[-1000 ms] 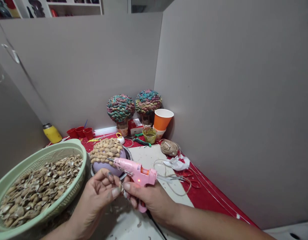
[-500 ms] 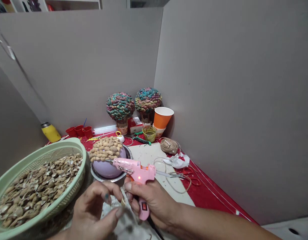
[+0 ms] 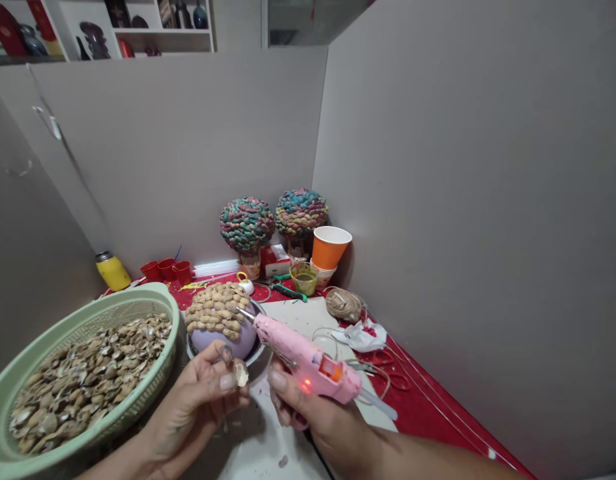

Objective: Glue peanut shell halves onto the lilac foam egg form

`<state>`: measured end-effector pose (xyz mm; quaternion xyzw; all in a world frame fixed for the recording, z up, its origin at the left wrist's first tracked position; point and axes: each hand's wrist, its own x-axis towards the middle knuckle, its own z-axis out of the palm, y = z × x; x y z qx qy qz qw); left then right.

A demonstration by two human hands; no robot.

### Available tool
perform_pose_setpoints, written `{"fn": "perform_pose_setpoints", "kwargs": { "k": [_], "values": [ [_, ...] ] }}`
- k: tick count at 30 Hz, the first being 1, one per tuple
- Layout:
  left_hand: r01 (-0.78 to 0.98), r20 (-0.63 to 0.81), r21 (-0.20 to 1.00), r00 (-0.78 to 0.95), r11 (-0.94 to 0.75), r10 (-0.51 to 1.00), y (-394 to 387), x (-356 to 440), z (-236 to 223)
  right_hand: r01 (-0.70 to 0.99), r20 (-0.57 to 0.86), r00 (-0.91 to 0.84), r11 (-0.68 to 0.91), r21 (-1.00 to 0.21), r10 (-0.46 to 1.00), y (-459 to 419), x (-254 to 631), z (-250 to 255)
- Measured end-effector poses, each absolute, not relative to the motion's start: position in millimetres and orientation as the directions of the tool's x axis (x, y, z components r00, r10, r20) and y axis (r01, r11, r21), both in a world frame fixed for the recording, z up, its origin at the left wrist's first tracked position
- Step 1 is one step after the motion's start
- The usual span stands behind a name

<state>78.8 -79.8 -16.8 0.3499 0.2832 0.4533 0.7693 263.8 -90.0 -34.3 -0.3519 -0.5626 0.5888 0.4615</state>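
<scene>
My right hand (image 3: 318,417) grips a pink glue gun (image 3: 308,359) whose red light is on. Its nozzle points up and left, close to a lilac ball (image 3: 223,337) that is partly covered with peanut shells (image 3: 217,308). The ball sits in a metal dish (image 3: 255,353). My left hand (image 3: 201,400) pinches a single pale shell piece (image 3: 241,375) between thumb and fingers, just below the ball and left of the gun.
A green basket (image 3: 18,373) full of shells sits at the left. At the back stand two multicoloured shell balls (image 3: 245,223), an orange cup (image 3: 329,247), small red cups (image 3: 165,270), a yellow bottle (image 3: 111,271) and a twine ball (image 3: 343,303). Scissors (image 3: 383,373) lie at right. Grey panels wall the corner.
My right hand tilted the glue gun, raising its nozzle toward the ball. My left hand lifted the shell piece up from the table toward the gun.
</scene>
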Motion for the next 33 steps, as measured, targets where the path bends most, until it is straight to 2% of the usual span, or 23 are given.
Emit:
{"fn": "perform_pose_setpoints", "kwargs": {
  "k": [2, 7, 11, 14, 17, 20, 23, 28, 33],
  "values": [
    [-0.509, -0.128, 0.784, 0.428, 0.356, 0.895, -78.8, 78.5, -17.8, -0.133, 0.150, -0.334, 0.111, -0.985, 0.930, -90.8, 264.2, -33.5],
    [-0.477, -0.087, 0.823, 0.429, 0.307, 0.899, -77.6, 76.5, -20.7, -0.132, 0.137, -0.330, 0.098, -0.986, 0.934, -89.2, 261.4, -36.7],
    [-0.380, -0.015, 0.907, 0.398, 0.180, 0.917, -78.8, 75.9, -25.2, -0.094, 0.188, -0.354, 0.165, -0.982, 0.916, -88.5, 260.4, -33.8],
    [-0.268, 0.027, 0.961, 0.320, 0.064, 0.947, -80.7, 75.6, -26.4, -0.072, 0.176, -0.313, 0.162, -0.984, 0.933, -89.2, 259.1, -27.3],
    [-0.119, 0.130, 0.987, 0.216, -0.106, 0.968, -83.3, 75.5, -23.5, -0.068, 0.183, -0.241, 0.172, -0.983, 0.953, -89.4, 258.6, -23.2],
    [0.035, 0.249, 0.966, 0.153, -0.258, 0.956, -86.2, 75.0, -20.9, -0.033, 0.214, -0.227, 0.212, -0.977, 0.950, -89.3, 259.8, -23.6],
    [0.143, 0.324, 0.929, 0.133, -0.341, 0.937, -87.8, 73.6, -23.4, -0.002, 0.216, -0.253, 0.223, -0.975, 0.943, -90.0, 261.0, -23.6],
    [0.262, 0.430, 0.850, 0.158, -0.458, 0.889, -87.5, 70.5, -33.3, 0.008, 0.201, -0.239, 0.209, -0.978, 0.950, -92.0, 258.3, -23.5],
    [0.326, 0.515, 0.775, 0.169, -0.541, 0.840, -89.3, 70.0, -34.6, 0.062, 0.269, -0.256, 0.294, -0.954, 0.928, -87.1, 258.7, -41.0]
  ]
}}
